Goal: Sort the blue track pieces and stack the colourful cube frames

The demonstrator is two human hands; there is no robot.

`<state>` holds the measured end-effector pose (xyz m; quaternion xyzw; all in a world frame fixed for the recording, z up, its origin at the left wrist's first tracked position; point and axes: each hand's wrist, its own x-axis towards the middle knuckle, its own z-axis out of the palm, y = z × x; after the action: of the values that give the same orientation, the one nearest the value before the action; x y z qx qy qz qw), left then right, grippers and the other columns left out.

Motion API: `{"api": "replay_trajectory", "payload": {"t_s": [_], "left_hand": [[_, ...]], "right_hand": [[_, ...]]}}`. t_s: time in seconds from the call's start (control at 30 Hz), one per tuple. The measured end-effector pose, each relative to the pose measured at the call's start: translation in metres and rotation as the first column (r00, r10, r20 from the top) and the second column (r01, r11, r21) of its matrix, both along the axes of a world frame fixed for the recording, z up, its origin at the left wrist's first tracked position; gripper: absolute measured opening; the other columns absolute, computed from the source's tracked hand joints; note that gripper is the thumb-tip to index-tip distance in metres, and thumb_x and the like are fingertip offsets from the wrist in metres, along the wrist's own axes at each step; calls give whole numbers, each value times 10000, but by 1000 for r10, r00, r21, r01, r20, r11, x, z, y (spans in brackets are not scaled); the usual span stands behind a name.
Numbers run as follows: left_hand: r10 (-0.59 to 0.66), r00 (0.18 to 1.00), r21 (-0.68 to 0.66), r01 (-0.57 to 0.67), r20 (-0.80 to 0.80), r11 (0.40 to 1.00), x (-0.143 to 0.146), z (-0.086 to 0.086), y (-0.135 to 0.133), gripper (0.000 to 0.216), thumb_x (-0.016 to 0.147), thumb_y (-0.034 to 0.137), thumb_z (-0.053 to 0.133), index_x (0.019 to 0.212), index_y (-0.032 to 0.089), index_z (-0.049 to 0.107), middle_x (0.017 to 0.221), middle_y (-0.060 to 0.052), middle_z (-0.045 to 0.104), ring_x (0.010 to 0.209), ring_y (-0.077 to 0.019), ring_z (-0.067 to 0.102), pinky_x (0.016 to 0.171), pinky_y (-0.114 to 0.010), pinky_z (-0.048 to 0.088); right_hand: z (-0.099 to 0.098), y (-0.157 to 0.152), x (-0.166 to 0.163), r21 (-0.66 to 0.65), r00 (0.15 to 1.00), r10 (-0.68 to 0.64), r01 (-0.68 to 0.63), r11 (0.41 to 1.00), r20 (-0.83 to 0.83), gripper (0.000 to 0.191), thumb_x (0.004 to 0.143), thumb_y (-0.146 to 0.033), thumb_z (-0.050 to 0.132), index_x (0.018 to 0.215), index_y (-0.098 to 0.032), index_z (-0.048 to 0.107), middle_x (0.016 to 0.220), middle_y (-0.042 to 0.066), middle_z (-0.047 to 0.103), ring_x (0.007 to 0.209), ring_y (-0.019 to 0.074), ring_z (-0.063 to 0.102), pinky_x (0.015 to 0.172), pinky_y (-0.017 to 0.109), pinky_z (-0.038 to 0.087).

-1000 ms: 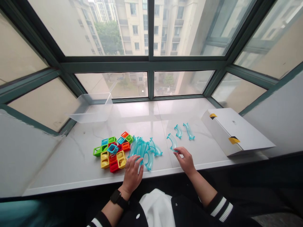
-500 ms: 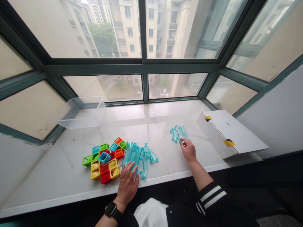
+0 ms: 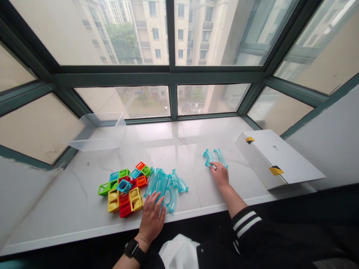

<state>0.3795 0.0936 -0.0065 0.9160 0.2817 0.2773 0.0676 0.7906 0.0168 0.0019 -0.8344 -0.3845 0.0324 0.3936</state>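
At the lower centre of the frame, the left hand point(image 3: 151, 216) lies with loosely spread fingers over the near end of the clear blue track pile point(image 3: 157, 180). Coloured blocks point(image 3: 125, 198) sit just left of it. Right of centre, the right hand point(image 3: 220, 175) has its fingertips at the curved track pieces point(image 3: 207, 156); I cannot tell whether they pinch any. Beyond, 1 white box point(image 3: 280, 157) sits at the right, 1 clear bin point(image 3: 110, 144) at centre left.

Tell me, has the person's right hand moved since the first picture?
Yes. The right hand has moved forward: it now lies nearer the window frame and farther in from the sill's front edge.
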Motion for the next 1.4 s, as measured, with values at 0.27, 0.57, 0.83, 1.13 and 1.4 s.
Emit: {"api": "replay_trajectory", "payload": {"t_s": [0.27,0.57,0.83,1.13,1.4], "left_hand": [[-5,1000,-9,5,5,1000,0,0,0,418,1008,196,547,1423,244,524,1518,-141,543,1494,-333,451,1243,-641,364],[5,1000,-17,-5,1,1000,-1,0,-1,402,1001,209,557,1401,248,555,1523,-129,549,1498,-326,453,1252,-615,369],[1,1000,-22,-1,-20,1000,-1,0,-2,393,1011,199,549,1402,239,548,1531,-137,534,1516,-338,422,1244,-639,371],[5,1000,-17,-5,-8,1000,-2,-1,-2,401,1004,198,550,1403,248,560,1534,-132,539,1506,-331,442,1239,-619,392],[3,1000,0,-3,-9,1000,-2,0,-1,402,1002,187,553,1401,237,560,1525,-130,546,1515,-327,428,1234,-608,400]], "right_hand": [[-3,1,1,-13,1000,5,-4,1000,14,354,951,-439,520,1068,-229,780,1112,91,748,751,204,600,852,397,508],[-5,1,1,-54,1000,-5,6,999,14,320,931,-386,544,1102,-229,765,1128,81,709,814,208,592,836,373,483],[-7,2,0,-92,1000,-10,10,996,8,290,933,-325,567,1124,-213,756,1103,93,681,822,207,586,788,341,444],[-10,-2,-7,-90,998,-45,49,995,41,446,914,-297,537,1346,-229,629,1090,84,682,881,240,625,759,344,464],[-12,0,-9,-137,996,-67,76,988,65,443,939,-267,528,1374,-225,603,1134,83,710,997,256,652,758,335,472]]}}
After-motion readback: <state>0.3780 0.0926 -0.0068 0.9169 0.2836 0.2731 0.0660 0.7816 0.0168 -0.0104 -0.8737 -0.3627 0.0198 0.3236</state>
